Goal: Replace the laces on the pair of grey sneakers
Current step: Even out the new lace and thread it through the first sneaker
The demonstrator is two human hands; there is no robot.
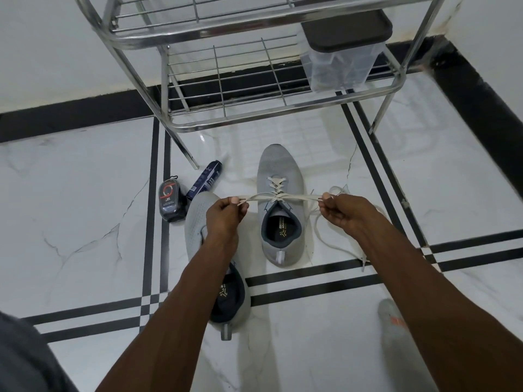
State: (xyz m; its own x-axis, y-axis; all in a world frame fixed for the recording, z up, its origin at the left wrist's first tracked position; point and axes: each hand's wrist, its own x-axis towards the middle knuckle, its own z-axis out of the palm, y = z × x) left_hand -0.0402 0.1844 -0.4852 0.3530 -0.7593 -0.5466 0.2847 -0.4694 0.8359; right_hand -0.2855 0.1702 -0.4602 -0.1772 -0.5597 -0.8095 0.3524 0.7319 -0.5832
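Observation:
A grey sneaker [280, 176] stands on the white floor, toe pointing away, with a cream lace [278, 188] criss-crossed through its eyelets. The lace is crossed in a knot at the top of the tongue and pulled out sideways. My left hand [225, 215] pinches the lace's left end, and my right hand [343, 212] pinches the right end. A second grey sneaker [198, 222] lies to the left, partly under my left forearm; I see no lace on the part that shows. A loose cream lace [328, 241] curls on the floor under my right wrist.
A steel wire rack [226, 114] stands just beyond the shoes, holding a clear box with a dark lid [343, 49]. A dark polish bottle [171, 202] and a blue tube [205, 179] lie left of the shoes. A grey and orange object [392, 318] is at the right.

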